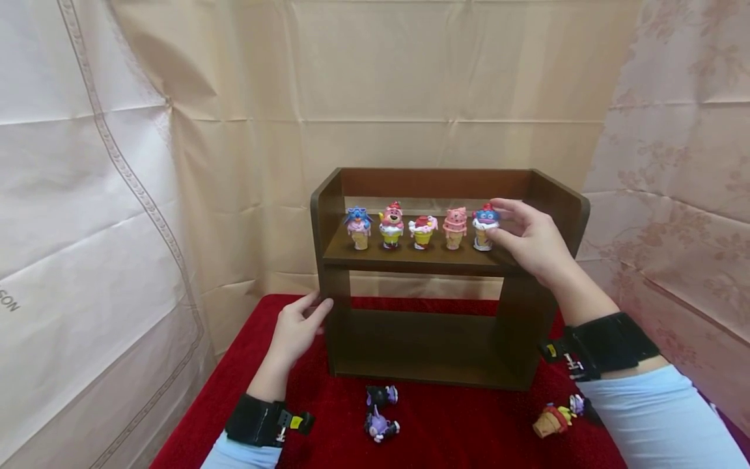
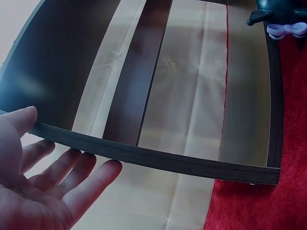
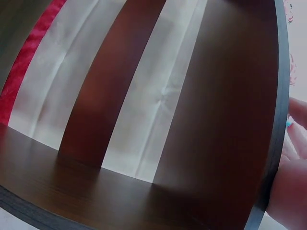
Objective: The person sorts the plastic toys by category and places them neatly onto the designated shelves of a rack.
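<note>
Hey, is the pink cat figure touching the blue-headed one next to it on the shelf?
Apart. The head view shows a strip of brown shelf between the pink cat figure and the blue-headed figure by the right hand.

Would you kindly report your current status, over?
Right hand pinching rightmost upright figurine. Left hand at shelf's left side. Pink figurine close on its left; nothing visibly blocking.

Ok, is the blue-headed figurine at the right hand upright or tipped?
Upright: the blue-headed figurine shows its blue head at the top, its cone below.
</note>
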A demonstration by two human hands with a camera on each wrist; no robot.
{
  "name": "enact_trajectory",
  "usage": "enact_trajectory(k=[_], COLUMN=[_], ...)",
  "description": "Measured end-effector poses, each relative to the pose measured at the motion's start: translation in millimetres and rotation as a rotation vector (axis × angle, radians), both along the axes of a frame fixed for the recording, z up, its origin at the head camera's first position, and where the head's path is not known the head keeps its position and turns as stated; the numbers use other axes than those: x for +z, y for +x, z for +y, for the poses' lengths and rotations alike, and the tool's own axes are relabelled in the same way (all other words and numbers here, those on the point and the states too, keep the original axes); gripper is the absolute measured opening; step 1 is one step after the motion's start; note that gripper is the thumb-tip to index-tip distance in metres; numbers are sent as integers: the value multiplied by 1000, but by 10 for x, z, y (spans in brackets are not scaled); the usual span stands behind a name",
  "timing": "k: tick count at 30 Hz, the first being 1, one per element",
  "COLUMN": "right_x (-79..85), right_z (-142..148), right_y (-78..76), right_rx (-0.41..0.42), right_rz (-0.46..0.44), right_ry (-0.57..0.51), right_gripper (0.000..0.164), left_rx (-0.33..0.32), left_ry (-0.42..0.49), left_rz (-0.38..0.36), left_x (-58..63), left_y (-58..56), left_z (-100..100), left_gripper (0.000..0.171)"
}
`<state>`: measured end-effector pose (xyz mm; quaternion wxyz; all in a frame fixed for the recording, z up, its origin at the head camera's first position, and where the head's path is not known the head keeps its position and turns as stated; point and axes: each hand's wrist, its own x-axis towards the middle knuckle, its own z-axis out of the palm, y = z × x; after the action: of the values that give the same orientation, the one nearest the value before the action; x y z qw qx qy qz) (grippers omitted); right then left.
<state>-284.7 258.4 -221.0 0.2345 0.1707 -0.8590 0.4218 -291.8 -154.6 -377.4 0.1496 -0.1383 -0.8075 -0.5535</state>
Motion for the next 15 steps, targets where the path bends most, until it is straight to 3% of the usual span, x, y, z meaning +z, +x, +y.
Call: enact_trajectory(k=[8,15], right_x=[-9,17], right_z=[7,-41], right_y=[-6,-3], right_rx=[51,-14], right_rz=[-19,-53], right_ry=[-54,22], right_gripper=[51,63], left_rx=[2,9], left_ry=[5,4], left_rz=[-4,-13], left_x=[-10,-8], left_y=[-14,-13], left_z=[-3,-1], left_gripper=[54,56])
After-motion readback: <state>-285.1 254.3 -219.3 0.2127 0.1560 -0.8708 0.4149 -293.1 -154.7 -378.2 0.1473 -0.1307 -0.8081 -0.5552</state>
